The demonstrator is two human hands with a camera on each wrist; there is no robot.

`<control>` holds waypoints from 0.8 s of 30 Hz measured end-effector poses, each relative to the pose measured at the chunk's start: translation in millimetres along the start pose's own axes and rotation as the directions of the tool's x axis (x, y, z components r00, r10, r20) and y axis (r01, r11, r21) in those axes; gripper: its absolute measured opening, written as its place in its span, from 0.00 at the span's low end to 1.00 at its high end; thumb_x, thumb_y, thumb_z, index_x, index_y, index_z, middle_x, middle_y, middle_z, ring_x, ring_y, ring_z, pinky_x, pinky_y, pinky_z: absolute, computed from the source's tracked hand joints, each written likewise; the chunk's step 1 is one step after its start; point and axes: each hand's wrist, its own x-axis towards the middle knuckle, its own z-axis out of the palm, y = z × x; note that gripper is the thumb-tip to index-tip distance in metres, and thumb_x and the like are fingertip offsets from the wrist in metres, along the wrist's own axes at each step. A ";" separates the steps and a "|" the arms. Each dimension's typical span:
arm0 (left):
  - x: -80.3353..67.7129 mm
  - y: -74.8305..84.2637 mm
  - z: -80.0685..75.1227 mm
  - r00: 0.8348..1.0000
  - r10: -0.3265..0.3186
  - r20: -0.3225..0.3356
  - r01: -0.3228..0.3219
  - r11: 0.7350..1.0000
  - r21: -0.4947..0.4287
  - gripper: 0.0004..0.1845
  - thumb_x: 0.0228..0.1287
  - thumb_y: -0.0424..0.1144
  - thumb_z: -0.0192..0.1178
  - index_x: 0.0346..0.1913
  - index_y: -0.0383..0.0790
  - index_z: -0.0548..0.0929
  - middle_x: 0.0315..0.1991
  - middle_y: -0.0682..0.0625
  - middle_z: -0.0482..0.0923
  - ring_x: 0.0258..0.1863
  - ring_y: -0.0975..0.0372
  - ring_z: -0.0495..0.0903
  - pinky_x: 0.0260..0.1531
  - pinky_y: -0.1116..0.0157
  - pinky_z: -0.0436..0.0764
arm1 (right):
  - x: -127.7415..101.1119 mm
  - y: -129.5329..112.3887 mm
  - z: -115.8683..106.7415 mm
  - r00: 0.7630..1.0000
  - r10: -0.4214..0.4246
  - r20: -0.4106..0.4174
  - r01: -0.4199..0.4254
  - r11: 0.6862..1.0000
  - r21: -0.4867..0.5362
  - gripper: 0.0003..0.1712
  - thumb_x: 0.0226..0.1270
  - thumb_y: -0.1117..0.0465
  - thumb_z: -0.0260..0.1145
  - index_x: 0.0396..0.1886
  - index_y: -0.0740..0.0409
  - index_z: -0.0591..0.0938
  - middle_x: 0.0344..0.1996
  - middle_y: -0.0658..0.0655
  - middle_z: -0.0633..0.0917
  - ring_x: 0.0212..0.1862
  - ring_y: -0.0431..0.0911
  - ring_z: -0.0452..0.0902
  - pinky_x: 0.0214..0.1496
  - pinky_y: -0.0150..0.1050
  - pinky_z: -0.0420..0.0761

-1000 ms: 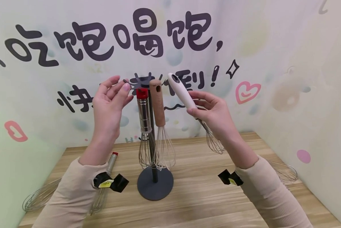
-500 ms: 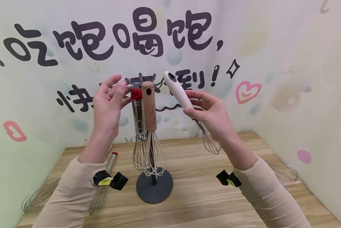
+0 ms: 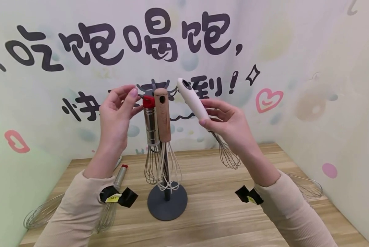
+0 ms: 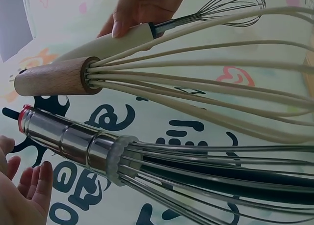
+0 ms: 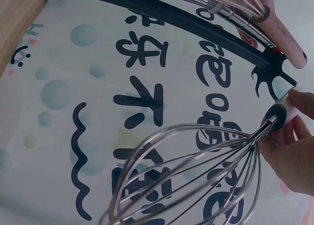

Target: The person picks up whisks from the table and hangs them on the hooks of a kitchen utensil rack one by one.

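In the head view a dark grey utensil stand (image 3: 167, 209) has a ring of upturned hooks at its top. My left hand (image 3: 114, 118) pinches one of the left hooks between thumb and fingertips. Two whisks hang at the front: one with a red-capped steel handle (image 3: 151, 123), one with a wooden handle (image 3: 164, 118) and cream wires. On the right, my right hand (image 3: 226, 120) grips a white-handled whisk (image 3: 192, 99) by its lower handle. It tilts with its holed end up at the right hooks and its wires down; the right wrist view shows its wire loops (image 5: 196, 171).
On the wooden table (image 3: 209, 212), a red-ended steel whisk (image 3: 120, 176) and another wire whisk (image 3: 42, 214) lie on the left, partly behind the left sleeve. More whisk wires (image 3: 309, 187) show behind the right sleeve. A printed backdrop (image 3: 264, 37) stands behind the table.
The stand's top has turned and shifted, carrying the two hanging whisks to the left. The white-handled whisk has moved slightly left toward the hooks.
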 end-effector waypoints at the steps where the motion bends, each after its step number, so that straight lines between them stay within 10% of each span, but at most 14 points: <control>1: -0.4 0.2 -0.2 1.000 0.007 -0.004 -0.007 1.000 0.004 0.06 0.65 0.36 0.60 0.44 0.45 0.80 0.38 0.51 0.76 0.39 0.63 0.77 0.40 0.72 0.85 | -0.2 0.2 0.4 1.000 -0.001 0.003 0.001 1.000 0.000 0.28 0.57 0.75 0.65 0.60 0.64 0.75 0.52 0.54 0.80 0.52 0.42 0.79 0.47 0.29 0.83; 24: -0.5 0.5 -5.0 0.999 0.022 0.031 -0.022 1.000 -0.004 0.07 0.67 0.35 0.58 0.42 0.48 0.85 0.35 0.58 0.82 0.36 0.66 0.80 0.39 0.72 0.85 | -2.6 7.5 4.1 0.996 -0.085 0.036 0.087 0.994 -0.065 0.28 0.56 0.76 0.66 0.59 0.66 0.76 0.51 0.55 0.81 0.51 0.43 0.80 0.53 0.31 0.82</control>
